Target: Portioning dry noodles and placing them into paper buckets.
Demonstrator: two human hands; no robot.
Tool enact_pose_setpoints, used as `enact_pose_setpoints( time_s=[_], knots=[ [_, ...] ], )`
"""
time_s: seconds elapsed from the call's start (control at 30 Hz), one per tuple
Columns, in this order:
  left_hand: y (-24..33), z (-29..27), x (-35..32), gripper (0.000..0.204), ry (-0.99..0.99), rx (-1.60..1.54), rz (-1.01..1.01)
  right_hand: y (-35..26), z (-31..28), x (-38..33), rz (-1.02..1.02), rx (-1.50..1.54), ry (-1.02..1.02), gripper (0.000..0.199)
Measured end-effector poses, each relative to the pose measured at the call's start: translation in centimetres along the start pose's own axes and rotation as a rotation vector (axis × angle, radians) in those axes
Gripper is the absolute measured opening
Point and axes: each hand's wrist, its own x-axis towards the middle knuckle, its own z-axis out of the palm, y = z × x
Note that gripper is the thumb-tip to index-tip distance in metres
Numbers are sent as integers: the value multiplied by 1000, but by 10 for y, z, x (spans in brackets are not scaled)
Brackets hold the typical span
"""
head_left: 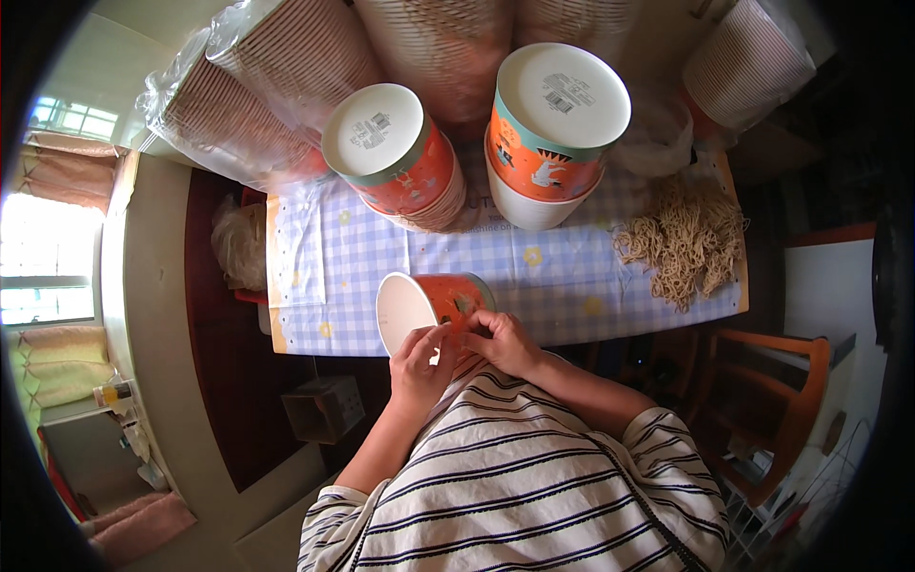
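Note:
An orange paper bucket [467, 295] with a white inside lies on its side at the table's near edge, its mouth turned left. Against its near side, my left hand [420, 360] is closed, thumb and fingertips pinched together. Close beside it, my right hand [503, 345] is closed too, fingertips bent together against the bucket's printed wall. Whatever lies between the fingertips of either hand is too small to make out. Two stacks of upturned buckets stand beyond: a shorter left stack [410, 181] and a taller right stack [548, 176].
A blue-and-white checked cloth [367, 286] covers the table. On its right lies a tangled heap of beige cords [686, 243]. Plastic-wrapped bucket stacks [286, 67] line the back. A wooden chair [762, 400] stands at right, and an open box [324, 410] sits below the table at left.

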Motion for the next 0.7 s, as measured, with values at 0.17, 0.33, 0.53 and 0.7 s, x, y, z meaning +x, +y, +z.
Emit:
enact_pose_setpoints(
  time_s=[0.17,0.33,0.53,0.7],
  knots=[
    [-7,2,1,22,63,57,58,-7,-1,-1,-9,-43,-10,14],
    [-9,3,2,18,78,105,89,-6,0,-1,-30,-45,-14,15],
    [-9,1,3,18,73,220,165,-6,1,0,-51,-103,-8,12],
    [-9,1,3,17,69,242,179,-6,1,1,-51,-139,-12,11]
  ],
)
